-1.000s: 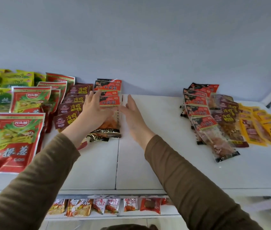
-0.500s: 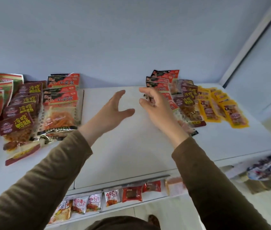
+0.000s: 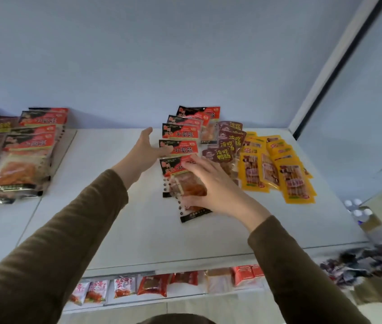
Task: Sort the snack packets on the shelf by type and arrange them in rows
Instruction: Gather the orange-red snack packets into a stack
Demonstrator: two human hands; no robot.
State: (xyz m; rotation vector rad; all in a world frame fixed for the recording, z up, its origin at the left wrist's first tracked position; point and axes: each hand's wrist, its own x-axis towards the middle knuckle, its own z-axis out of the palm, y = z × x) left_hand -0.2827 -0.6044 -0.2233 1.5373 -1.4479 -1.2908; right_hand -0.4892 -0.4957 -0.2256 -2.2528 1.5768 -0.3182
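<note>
Both hands were at the red packets [image 3: 180,134] in the middle of the white shelf [image 3: 119,218], so I'll use that red row as the landmark. The right hand [image 3: 211,183] lay flat on the nearest red packet [image 3: 190,185], fingers spread across its top and thumb hooked along its near edge, gripping it lightly against the shelf. The left hand [image 3: 144,149] was at the row's left edge, fingers loose and open, thumb touching the second packet from the front; it wasn't grasping anything as far as I could tell.

The row ran front to back in about 5 overlapping packets, the back one leaning at the wall. Just right of it sat a row of brown packets [image 3: 228,146], touching or overlapping the red ones. Right of those were the yellow packets [image 3: 276,169], fanned out in a looser bunch.

Well left of the landmark row, another red stack [image 3: 31,146] sat across a bare stretch of shelf, with more brown ones at the frame edge beyond it. Below the front lip, small packets [image 3: 124,286] lined a lower shelf.
</note>
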